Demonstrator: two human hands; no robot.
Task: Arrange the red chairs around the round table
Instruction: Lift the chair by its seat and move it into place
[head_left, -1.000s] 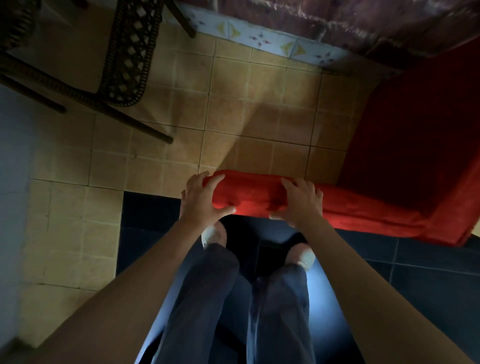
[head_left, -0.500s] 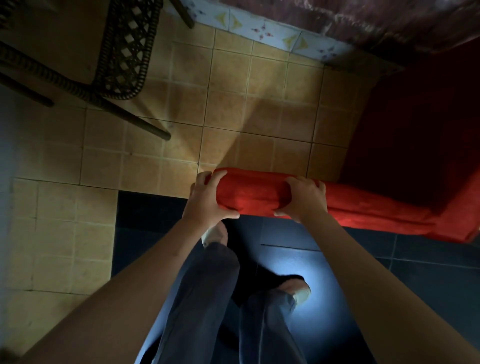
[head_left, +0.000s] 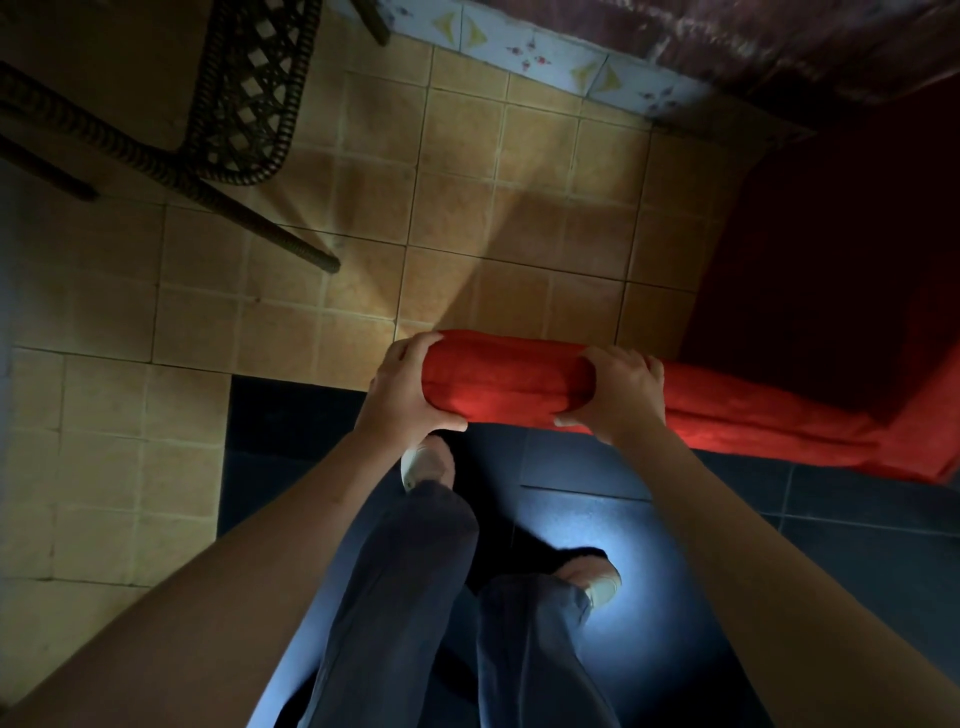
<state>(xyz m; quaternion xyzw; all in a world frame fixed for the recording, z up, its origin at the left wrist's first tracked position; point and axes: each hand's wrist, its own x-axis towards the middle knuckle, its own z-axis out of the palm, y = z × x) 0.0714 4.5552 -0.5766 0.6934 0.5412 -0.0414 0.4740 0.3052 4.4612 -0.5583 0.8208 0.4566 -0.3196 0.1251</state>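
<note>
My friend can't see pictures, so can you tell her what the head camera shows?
Looking straight down, a person's left hand and right hand grip the padded top edge of a red chair. Their legs in dark trousers stand on dark tiles behind it. Tan floor tiles lie ahead, with a dark wicker chair at upper left.

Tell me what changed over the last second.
The right foot stepped back, away from the red chair, while the left foot stayed planted beneath its top edge. Both hands tightened, fingers curling further over that edge. The left hand and right hand kept their places; the wicker chair stayed put.
</note>
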